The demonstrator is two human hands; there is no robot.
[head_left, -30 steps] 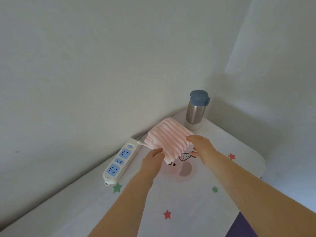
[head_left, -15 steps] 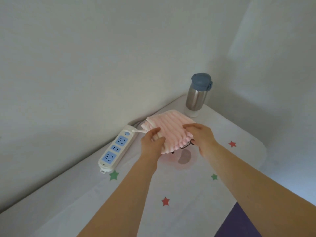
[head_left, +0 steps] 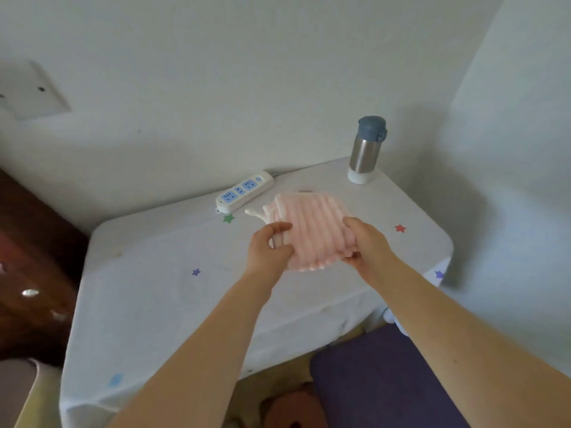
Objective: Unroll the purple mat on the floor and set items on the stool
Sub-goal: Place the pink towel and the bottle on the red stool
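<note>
White star-print stool cover (head_left: pixel 154 288) beneath hands. Left hand (head_left: pixel 270 250), right hand (head_left: pixel 367 245) pinch opposite edges of folded pink ribbed towel (head_left: pixel 312 230), keeping it flat for set-down. Purple mat (head_left: pixel 377 378) below right forearm, on floor.

A person's left hand (head_left: pixel 269 250) and right hand (head_left: pixel 367 244) grip opposite sides of a folded pink ribbed cloth (head_left: pixel 312 230) above a stool (head_left: pixel 160 291) covered in white fabric dotted with coloured stars. A white power strip (head_left: pixel 244 191) with blue sockets lies near the wall, while a steel flask (head_left: pixel 366 149) with a blue-grey lid stands upright at the far right corner. Part of a purple mat (head_left: pixel 380 381) shows on the floor below the right forearm.
</note>
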